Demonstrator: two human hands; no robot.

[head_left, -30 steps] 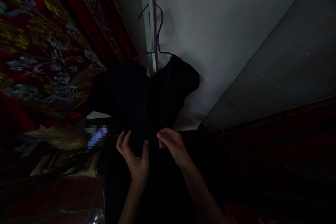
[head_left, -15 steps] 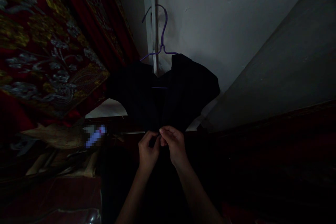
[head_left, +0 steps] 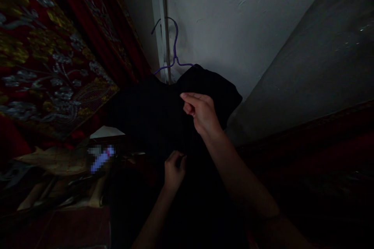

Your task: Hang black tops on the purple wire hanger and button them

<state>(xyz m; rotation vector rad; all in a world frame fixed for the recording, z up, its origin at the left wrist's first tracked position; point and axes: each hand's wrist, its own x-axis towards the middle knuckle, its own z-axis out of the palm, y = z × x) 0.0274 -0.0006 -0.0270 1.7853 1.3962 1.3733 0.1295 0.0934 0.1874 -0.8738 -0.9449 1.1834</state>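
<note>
Dark shirt hangs mid-frame on a purple hanger. Left hand pinches its front low, right hand pinches nearer the neckline. Probably light, floppy cloth, so I'd grab front edges.

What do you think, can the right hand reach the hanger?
Probably yes: the hanger's hook rises uncovered above the right hand, though that hand seems to be pinching the garment.

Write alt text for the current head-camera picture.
A person's right hand and, lower down, left hand pinch the front of a dark garment on a purple hanger. Behind it is a pale wall; red embroidered cloth fills the upper left.
</note>
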